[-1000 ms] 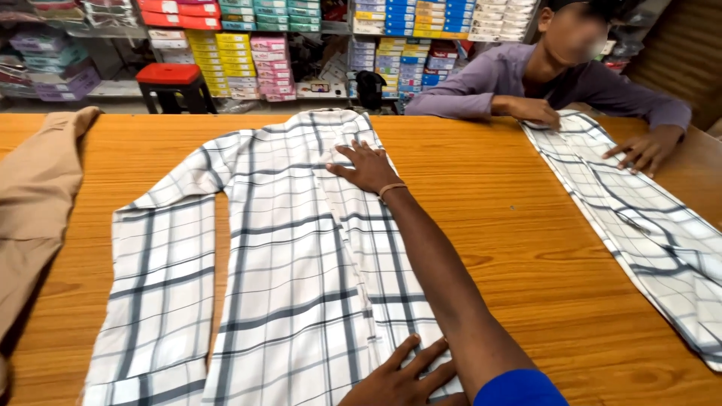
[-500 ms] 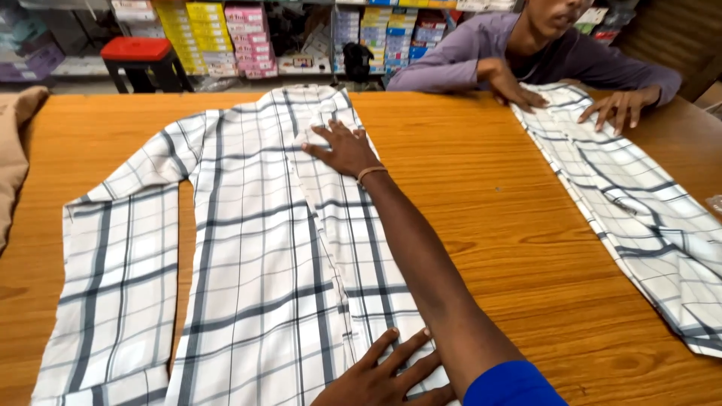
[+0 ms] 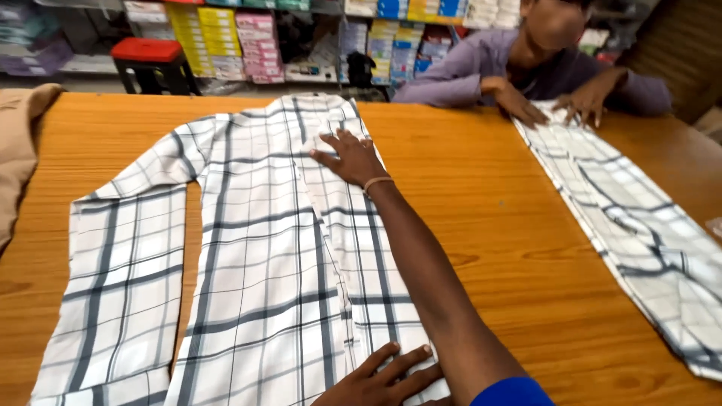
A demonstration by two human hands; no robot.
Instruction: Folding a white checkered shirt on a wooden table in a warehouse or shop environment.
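A white shirt with grey and dark checks [image 3: 256,248] lies flat on the orange wooden table [image 3: 481,225], one sleeve spread out to the left. My right hand [image 3: 353,158] rests palm down near the shirt's chest, on the folded-in right side, fingers apart. My right arm runs along that fold toward me. At the bottom edge of the view my left hand [image 3: 383,376] presses flat on the shirt's lower part, fingers spread. Neither hand grips the cloth.
Across the table a person in a purple top [image 3: 489,68] has both hands on a second checked shirt [image 3: 639,225] at the right. A tan garment [image 3: 19,143] lies at the left edge. Behind stand a red stool [image 3: 150,53] and shelves of coloured boxes [image 3: 226,37].
My right hand has slid a little along the fold near the chest. The other person's hands have moved closer together at the top of their shirt. The view has shifted slightly.
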